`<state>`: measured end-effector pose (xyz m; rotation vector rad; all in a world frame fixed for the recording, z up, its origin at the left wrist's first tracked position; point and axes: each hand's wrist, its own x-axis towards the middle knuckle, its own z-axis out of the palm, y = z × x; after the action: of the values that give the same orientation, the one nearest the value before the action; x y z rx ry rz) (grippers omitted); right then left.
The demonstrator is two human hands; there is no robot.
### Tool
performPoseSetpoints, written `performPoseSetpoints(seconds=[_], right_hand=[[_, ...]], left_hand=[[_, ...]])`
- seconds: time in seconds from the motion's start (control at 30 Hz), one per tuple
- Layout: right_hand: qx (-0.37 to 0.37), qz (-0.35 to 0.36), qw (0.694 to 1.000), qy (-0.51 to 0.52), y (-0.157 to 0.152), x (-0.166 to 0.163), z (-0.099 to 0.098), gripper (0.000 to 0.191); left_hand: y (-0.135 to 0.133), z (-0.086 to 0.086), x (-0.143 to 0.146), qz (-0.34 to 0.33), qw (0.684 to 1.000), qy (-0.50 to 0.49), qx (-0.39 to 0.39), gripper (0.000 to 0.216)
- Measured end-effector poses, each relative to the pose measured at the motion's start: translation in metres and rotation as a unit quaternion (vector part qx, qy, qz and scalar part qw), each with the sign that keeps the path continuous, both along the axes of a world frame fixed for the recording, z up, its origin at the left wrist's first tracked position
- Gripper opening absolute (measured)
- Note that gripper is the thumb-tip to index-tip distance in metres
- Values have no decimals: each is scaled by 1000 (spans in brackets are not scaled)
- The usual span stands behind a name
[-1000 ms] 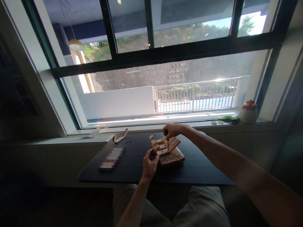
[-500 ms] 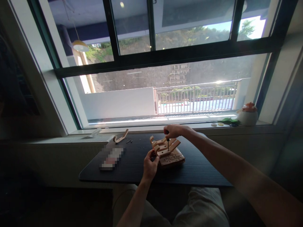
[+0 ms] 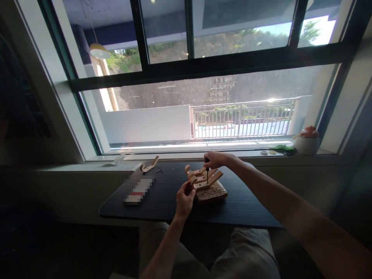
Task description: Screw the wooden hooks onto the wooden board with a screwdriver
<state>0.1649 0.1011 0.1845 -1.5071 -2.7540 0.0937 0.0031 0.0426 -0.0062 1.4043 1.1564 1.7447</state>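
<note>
My right hand (image 3: 215,159) is closed around the handle of a screwdriver (image 3: 207,175). Its shaft points down at the nearest of several curved wooden hooks (image 3: 205,185), which lie side by side. My left hand (image 3: 186,197) grips the curled left end of that hook between thumb and fingers. Beneath the hooks is a brown block (image 3: 213,195) with a carved or embossed top and a shiny surface. Whether a screw sits under the screwdriver tip is too small to tell.
The dark table (image 3: 162,213) stands against the window sill. On its left are a loose wooden hook (image 3: 150,166), a few small screws (image 3: 159,171) and a blurred flat box (image 3: 138,192). A white pot (image 3: 306,144) stands on the sill at the right.
My right hand has turned slightly on the screwdriver, so more of the handle shows. My left hand keeps its grip on the hook. The whole view has shifted a little.
</note>
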Motion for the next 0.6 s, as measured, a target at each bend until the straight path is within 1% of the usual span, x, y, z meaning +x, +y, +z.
performPoseSetpoints(seconds=[0.1,0.23,0.47,0.6], right_hand=[[15,8,1000,-1,-4,0,6,34],[19,26,999,4,-7,-1,9,29],[-15,7,1000,13,-1,1,1,24],[-29,4,1000,9,-1,0,5,26]], left_hand=[[0,-1,-1,1,1000,9,0,33],[0,-2,-1,-7,1000,9,-2,33],[-1,1,0,-1,1000,13,1,33],[-3,3,0,5,1000,18,3,32]])
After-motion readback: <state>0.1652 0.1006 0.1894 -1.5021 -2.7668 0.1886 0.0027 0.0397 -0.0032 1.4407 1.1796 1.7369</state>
